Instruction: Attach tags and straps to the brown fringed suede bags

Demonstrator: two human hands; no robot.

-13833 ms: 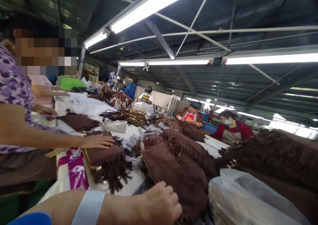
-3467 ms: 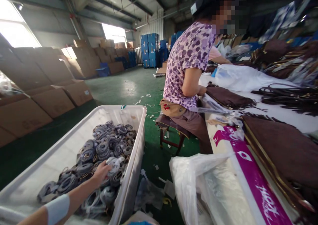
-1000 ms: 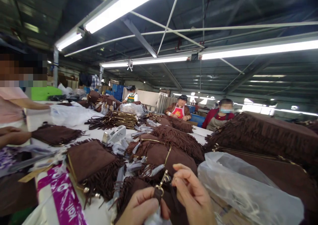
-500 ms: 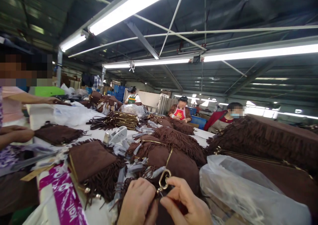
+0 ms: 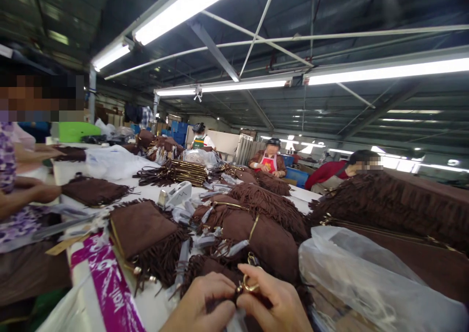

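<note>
At the bottom middle, my right hand (image 5: 280, 300) pinches a gold snap hook (image 5: 251, 284) between thumb and forefinger. Close on its left, my left hand (image 5: 205, 300) has its thumb and fingers bent together by the base of the hook; what they grip is hidden. Just beyond my hands lies a brown fringed bag (image 5: 266, 244) with a gold zip. To the left, another brown bag (image 5: 142, 227) lies flat, its fringe spread toward me.
A clear plastic bag (image 5: 348, 268) lies at right, below a tall pile of fringed bags (image 5: 395, 200). A tape dispenser (image 5: 176, 195) stands mid-table near stacked gold-edged pieces (image 5: 188, 173). A co-worker's hands (image 5: 47, 192) are at the left edge; other people sit across the table.
The snap hook has tipped lower and sits further into my right fingers. My left hand has turned, so its thumb now shows. The view has shifted slightly, and the person at far right leans lower.
</note>
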